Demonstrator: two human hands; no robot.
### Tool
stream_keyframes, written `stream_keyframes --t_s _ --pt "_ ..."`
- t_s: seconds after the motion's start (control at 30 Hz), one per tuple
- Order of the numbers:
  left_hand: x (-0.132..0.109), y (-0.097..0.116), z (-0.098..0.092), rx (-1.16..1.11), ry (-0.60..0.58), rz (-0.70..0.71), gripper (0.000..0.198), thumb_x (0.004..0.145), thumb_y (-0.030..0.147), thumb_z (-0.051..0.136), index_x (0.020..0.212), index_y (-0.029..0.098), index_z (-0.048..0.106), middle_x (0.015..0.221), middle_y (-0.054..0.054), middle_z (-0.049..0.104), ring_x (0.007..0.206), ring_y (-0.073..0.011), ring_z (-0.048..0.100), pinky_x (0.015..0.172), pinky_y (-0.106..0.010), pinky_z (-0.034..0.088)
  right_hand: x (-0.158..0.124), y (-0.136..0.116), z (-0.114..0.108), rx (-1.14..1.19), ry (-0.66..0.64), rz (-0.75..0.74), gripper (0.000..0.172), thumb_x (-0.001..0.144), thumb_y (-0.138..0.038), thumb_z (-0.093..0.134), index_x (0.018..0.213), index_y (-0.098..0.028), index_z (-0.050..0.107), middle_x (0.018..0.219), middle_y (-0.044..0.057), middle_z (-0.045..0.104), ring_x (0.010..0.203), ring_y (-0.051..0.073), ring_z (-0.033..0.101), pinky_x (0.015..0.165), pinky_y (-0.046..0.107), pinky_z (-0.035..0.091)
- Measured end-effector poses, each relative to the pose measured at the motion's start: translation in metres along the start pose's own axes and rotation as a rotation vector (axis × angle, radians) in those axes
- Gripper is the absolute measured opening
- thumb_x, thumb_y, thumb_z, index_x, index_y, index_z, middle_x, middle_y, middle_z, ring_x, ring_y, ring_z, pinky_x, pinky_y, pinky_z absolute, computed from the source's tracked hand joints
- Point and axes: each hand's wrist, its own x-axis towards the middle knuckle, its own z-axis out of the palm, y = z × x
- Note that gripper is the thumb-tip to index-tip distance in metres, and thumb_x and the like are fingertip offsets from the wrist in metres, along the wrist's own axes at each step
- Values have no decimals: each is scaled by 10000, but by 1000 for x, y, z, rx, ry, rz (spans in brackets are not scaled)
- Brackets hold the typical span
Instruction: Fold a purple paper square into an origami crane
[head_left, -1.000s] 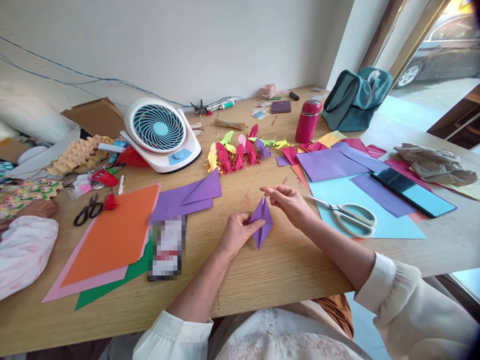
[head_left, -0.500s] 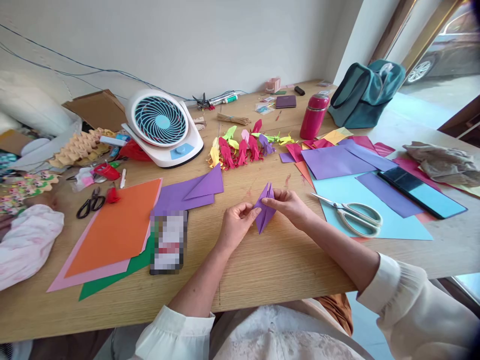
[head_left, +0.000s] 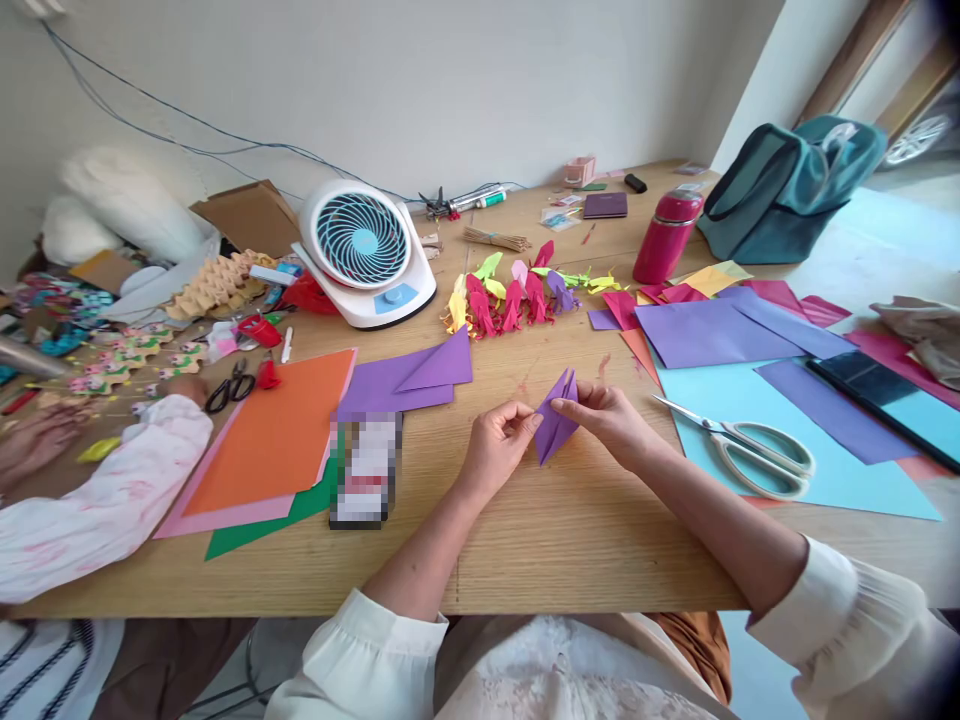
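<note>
A purple folded paper (head_left: 556, 425), diamond-shaped with a split upper tip, is held above the wooden table between both hands. My left hand (head_left: 501, 440) pinches its left corner with thumb and forefinger. On the other side, my right hand (head_left: 604, 418) grips the upper right part, the thumb lying across the front face; the fingers behind it are partly hidden. Right of my right hand lie white-handled scissors (head_left: 757, 450) on light blue paper (head_left: 847, 490). Behind the hands stands a cluster of folded paper figures (head_left: 514, 300) in red, yellow, green and purple.
Left lie orange paper (head_left: 270, 435), purple sheets (head_left: 405, 385), a phone with blurred screen (head_left: 366, 470) and black-handled scissors (head_left: 231, 385). A fan (head_left: 367, 250), red bottle (head_left: 667, 235) and teal bag (head_left: 787, 195) stand behind. Another person's sleeve (head_left: 127, 490) rests at the far left.
The view has turned left, so the table's things sit further right and more of the other person's arm and hands shows. Both hands keep their pinch on the purple paper, with little change.
</note>
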Motion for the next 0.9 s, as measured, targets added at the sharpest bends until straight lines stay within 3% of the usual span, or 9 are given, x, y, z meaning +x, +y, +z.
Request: stream_keyframes --t_s 0.47,0.77,0.9 --pt "-1 6 -1 1 12 -8 263 867 341 626 683 168 554 624 33 531 592 -97 482 572 -217 372 -3 -6 -1 -67 23 50 445 671 -598 818 755 -170 726 743 26 683 691 150 554 684 293 449" --pt "0 2 1 76 46 49 246 872 300 604 678 171 524 638 36 511 603 -92 465 562 -212 357 -3 -3 -4 -123 -18 28 431 737 -595 769 776 -170 709 744 20 661 695 152 546 679 293 433" --pt "-1 3 2 63 19 22 189 855 320 638 759 163 592 705 18 589 620 -96 504 589 -215 389 -2 0 -3 -144 -54 20 423 759 -589 751 758 -171 683 729 17 650 687 150 541 671 292 429"
